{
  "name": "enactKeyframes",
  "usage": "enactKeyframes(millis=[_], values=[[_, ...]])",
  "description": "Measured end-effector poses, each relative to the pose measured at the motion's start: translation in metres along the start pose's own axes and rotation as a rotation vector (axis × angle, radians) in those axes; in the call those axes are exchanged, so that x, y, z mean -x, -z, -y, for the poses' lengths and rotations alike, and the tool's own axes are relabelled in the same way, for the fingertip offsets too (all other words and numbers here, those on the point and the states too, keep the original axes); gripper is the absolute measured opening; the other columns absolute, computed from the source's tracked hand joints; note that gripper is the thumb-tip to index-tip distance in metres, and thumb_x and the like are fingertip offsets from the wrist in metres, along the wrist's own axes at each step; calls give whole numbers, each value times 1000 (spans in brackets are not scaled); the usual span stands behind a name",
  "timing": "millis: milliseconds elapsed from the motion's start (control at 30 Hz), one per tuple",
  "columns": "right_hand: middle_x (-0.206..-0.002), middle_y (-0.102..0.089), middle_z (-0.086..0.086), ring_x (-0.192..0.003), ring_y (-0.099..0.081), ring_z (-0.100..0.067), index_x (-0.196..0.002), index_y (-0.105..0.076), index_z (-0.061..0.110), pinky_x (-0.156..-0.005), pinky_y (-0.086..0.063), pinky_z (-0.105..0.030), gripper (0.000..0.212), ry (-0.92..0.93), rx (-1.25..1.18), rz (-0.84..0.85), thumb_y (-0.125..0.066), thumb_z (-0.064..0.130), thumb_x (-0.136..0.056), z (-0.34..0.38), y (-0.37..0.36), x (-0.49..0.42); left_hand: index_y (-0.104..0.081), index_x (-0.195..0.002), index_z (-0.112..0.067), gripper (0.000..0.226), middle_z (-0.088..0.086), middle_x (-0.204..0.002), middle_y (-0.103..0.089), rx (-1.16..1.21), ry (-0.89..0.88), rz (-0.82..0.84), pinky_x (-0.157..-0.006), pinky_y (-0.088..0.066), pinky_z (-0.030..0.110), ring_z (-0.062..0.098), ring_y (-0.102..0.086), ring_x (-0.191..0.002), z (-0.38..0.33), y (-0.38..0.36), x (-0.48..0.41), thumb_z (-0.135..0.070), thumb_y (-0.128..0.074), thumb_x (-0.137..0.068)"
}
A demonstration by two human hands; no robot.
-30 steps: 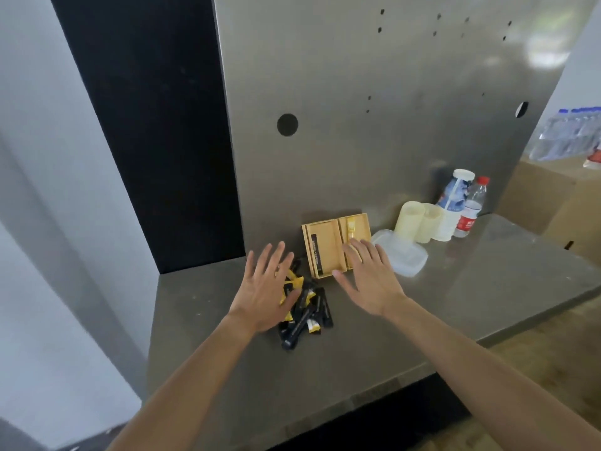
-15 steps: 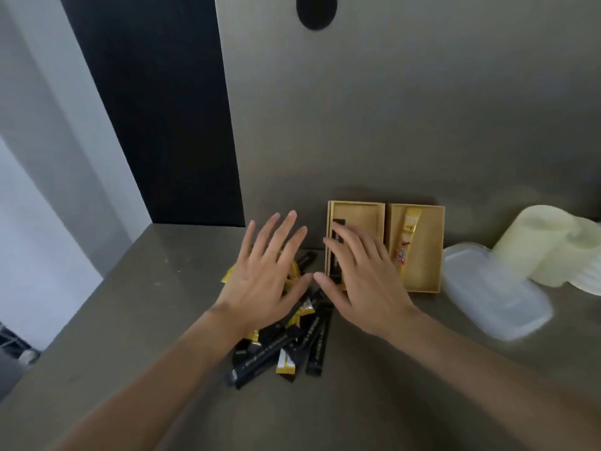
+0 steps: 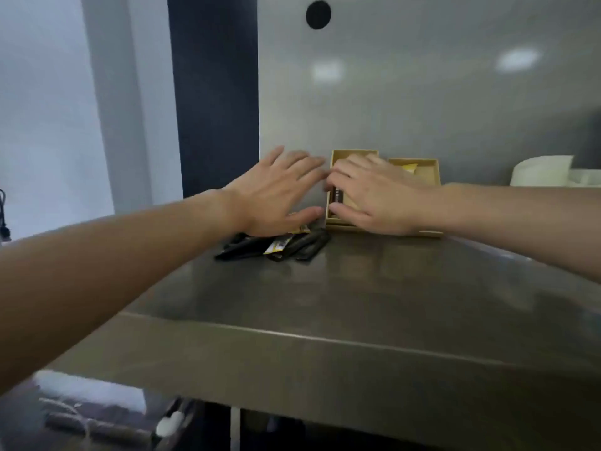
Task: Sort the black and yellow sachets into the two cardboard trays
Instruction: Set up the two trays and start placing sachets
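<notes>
While both hands are flat, fingers spread, gripping nothing, the left hand (image 3: 276, 193) covers the pile (image 3: 302, 247), likely to choose one. Beneath the right hand's (image 3: 374, 196) fingers sits the black-sachet tray (image 3: 354, 153); the yellow-sachet tray (image 3: 429, 172) lies just right of them.

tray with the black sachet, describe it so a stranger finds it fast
On the grey counter by the back panel, find the left cardboard tray of the pair, under the right hand. It holds a black sachet; its neighbour holds a yellow sachet.
</notes>
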State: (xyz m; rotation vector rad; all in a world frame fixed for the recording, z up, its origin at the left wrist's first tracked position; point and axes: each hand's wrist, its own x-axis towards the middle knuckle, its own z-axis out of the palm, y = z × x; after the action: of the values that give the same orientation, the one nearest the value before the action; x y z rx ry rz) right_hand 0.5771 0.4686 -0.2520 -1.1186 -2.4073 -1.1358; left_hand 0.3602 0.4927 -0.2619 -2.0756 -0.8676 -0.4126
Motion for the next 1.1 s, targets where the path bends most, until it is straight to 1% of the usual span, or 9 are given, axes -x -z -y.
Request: enactKeyframes(millis=[167, 333, 500, 633, 733, 833, 933, 1000, 1100], values=[[-133, -54, -3, -126, -47, -25, -128, -54, 19, -106, -36, -44, 52, -103, -122, 90, -29, 56, -99, 4, 37, 51, -41, -145, -21, 57, 5, -161, -34, 15, 89, 139, -118, -27, 49, 27, -34, -146, -44, 44, 17, -57, -29, -102], [-131, -55, 1, -120, -50, -21, -126, -54, 21, -104, -38, -41, 52, -146, -125, 19, -28, 58, -99, -3, 58, 89, -48, -138, -21, 53, 5, -159, -36, 14, 139, 128, -117, -30, 49, 28, -38, -143, -55, 75, 17, -56, -32, -101], [-125, -57, 3, -116, -51, -20, -121, -56, 22, -105, -39, -39, 50, -115, -56, 32, -29, 59, -100, -13, 32, 88, -55, -126, -23, 53, 3, -153, -42, 28, 94, 338, -112, -34, 49, 29, -43, -136, -38, 62, 4, -62, -31, -100], [-121, -57, 3, -113, -52, -20, -117, -55, 23, -100, -42, -41, 46, -60, -83, 40, -31, 58, -100, -15, -8, 54, -63, -105, -22, 59, 3, -132, -51, 117, 100, 606, -100, -43, 48, 30, -54, -115, -27, 22, -14, -69, -30, -96], [-123, -55, 5, -115, -51, -18, -119, -53, 25, -101, -41, -38, 43, -45, -125, 86, -33, 58, -101, -20, -26, 36, -64, -106, -14, 57, 6, -123, -53, 229, 126, 669, -91, -44, 38, 29, -54, -112, -19, -3, -23, -63, -35, -99], [-123, -54, 9, -114, -50, -13, -120, -53, 27, -101, -41, -35, 42, -103, -198, 103, -33, 58, -101, -22, -30, 37, -65, -99, -12, 45, 7, -126, -52, 343, 173, 661, -88, -39, 32, 27, -51, -116, -16, -15, -25, -50, -41, -102], [-113, -55, 15, -105, -48, -6, -111, -54, 32, -96, -41, -31, 32, -193, -315, 29, -35, 56, -101, -21, -35, 47, -55, -83, -21, 33, -1, -132, -51, 393, 175, 481, -99, -41, 37, 24, -51, -119, -19, -20, -22, -44, -44, -102], [-104, -54, 19, -98, -49, -3, -105, -55, 34, -90, -41, -27, 26, -257, -367, 9, -38, 54, -101, -22, -39, 54, -58, -85, -18, 33, -3, -118, -57, 504, 244, 334, -99, -45, 40, 23, -56, -111, -23, -22, -19, -43, -46, -102], [-93, -55, 20, -87, -53, -2, -99, -56, 34, -78, -40, -23, 23, -325, -481, 14, -42, 53, -100, -21, -48, 61, -59, -90, -22, 29, 3, -94, -69, 797, 467, 85, -84, -55, 45, 22, -65, -88, -23, -17, -17, -46, -46, -102]])
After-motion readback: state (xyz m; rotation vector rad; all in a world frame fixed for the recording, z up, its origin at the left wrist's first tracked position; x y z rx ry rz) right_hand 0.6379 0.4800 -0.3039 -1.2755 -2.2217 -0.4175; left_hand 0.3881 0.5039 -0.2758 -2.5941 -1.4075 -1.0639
